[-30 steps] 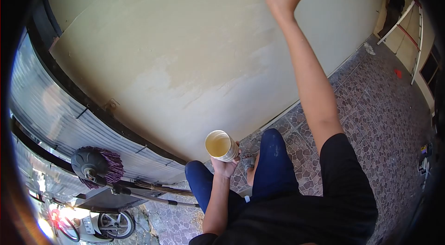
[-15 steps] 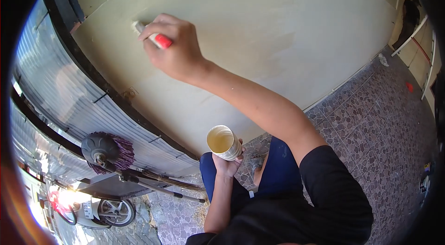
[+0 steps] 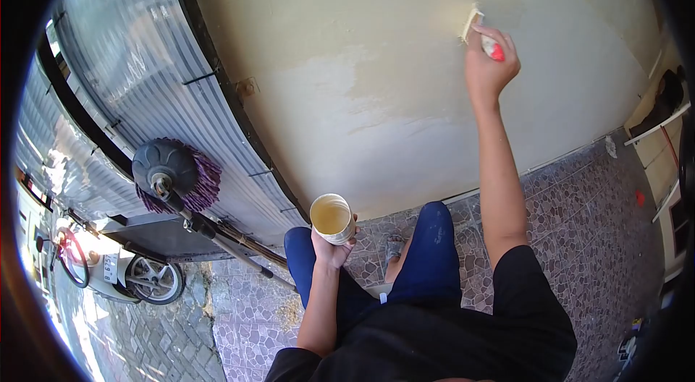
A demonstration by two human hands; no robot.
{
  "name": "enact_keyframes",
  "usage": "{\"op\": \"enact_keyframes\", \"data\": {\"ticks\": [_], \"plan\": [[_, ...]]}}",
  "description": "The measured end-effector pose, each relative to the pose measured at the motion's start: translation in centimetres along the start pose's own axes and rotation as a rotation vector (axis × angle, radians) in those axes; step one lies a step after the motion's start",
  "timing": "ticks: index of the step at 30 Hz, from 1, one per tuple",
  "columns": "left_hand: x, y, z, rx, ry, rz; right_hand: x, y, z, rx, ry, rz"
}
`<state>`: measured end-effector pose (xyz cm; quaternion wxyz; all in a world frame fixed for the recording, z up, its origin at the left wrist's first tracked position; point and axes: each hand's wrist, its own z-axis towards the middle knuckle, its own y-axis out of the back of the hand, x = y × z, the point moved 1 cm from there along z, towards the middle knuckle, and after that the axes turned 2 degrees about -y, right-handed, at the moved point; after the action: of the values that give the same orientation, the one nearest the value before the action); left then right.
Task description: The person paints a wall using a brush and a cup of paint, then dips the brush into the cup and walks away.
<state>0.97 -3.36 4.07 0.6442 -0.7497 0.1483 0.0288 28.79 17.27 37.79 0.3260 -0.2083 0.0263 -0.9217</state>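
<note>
The left hand [image 3: 327,255], its grip wrapped round one cup [image 3: 342,238] of pale liquid, is near the wall's [image 3: 391,64] bottom edge. The right grip [image 3: 494,72] is closed on one red-ended brush [image 3: 472,20], bristles at the wall. Past its left edge, one mop [image 3: 168,167] partly blocks corrugated sheeting [image 3: 145,49], near one motorbike [image 3: 118,270].

Left-side glare, fisheye curvature, black corners
</note>
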Motion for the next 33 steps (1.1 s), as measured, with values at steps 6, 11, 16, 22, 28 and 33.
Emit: {"op": "enact_keyframes", "data": {"ticks": [6, 11, 16, 22, 28, 33], "plan": [[-1.0, 3.1, 0.0, 0.010, -0.037, -0.040, 14.4, -7.3, -11.3, 0.224, 0.207, 0.204], [-1.3, 4.6, -0.8, 0.017, -0.054, -0.096, 20.4, -7.8, -16.3, 0.370, 0.174, 0.444], [-1.8, 7.0, -0.7, 0.045, -0.037, -0.119, 17.2, -6.5, -13.6, 0.379, 0.090, 0.629], [-2.6, 6.8, -1.4, 0.017, -0.069, -0.126, 2.6, -1.8, -7.1, 0.325, -0.237, 0.435], [-2.2, 7.6, -0.6, -0.002, -0.017, -0.087, -6.7, 5.4, -0.9, 0.068, -0.259, 0.149], [-0.5, 5.9, 0.2, 0.018, 0.051, -0.084, -12.2, 4.9, 3.3, -0.165, -0.111, -0.072]]}}
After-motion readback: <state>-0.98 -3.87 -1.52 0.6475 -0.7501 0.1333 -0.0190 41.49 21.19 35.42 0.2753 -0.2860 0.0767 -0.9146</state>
